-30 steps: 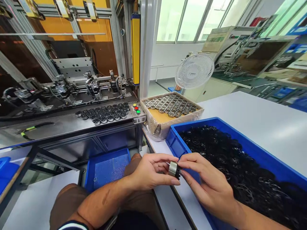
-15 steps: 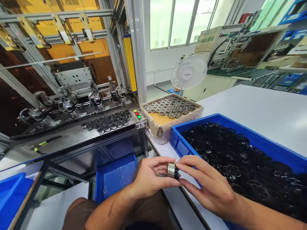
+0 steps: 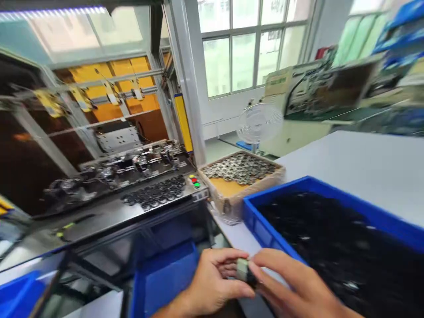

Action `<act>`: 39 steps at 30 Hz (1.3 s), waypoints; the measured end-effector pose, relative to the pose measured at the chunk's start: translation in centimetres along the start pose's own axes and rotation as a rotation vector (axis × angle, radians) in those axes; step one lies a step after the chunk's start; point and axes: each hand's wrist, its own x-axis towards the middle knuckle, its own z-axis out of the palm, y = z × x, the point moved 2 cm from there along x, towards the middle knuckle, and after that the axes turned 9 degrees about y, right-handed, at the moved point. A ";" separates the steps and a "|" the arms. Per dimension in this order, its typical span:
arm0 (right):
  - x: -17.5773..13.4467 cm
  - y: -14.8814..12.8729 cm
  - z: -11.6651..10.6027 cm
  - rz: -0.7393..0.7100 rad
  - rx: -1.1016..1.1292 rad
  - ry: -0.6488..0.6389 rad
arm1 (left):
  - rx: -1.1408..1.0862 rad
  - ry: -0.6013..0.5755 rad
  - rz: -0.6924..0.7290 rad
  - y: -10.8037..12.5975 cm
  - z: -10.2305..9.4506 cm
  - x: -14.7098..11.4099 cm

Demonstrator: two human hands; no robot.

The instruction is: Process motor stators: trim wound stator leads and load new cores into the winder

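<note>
My left hand (image 3: 212,282) curls its thumb and fingers around a silvery metal ring (image 3: 242,268) with a black part (image 3: 251,278) at its right end. From the right, my right hand (image 3: 294,282) pinches the black part with its fingertips, so both hands grip the same piece. Just right of my hands is a blue bin (image 3: 265,236) heaped with black round parts (image 3: 331,234). Beyond them, a cardboard box (image 3: 228,203) wrapped in clear film holds rows of silvery rings (image 3: 241,168). Motion blur hides fine detail.
At left stands a machine with a metal ledge (image 3: 109,221), rows of black ring parts (image 3: 157,192) and coloured buttons (image 3: 194,181). A blue tray (image 3: 165,282) sits low between ledge and table. A white fan (image 3: 260,123) stands behind the box; a white tabletop (image 3: 357,168) extends right.
The view has tilted upward, so my hands and the surroundings sit lower in the picture. Both hands still hold the ring with its black part.
</note>
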 end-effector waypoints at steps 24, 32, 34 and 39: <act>-6.4 14.2 -0.7 0.723 -0.537 -0.911 | 0.297 -0.006 0.254 -0.3 -2.1 1.1; -5.5 15.0 -1.3 0.866 -0.398 -0.952 | 0.513 -0.017 0.371 2.3 -2.0 0.3; -5.3 14.9 -1.2 0.890 -0.405 -0.933 | 0.476 -0.035 0.329 2.1 -2.0 0.3; -4.4 15.0 -1.8 0.902 -0.457 -0.842 | 0.214 -0.025 0.177 1.0 -1.9 0.6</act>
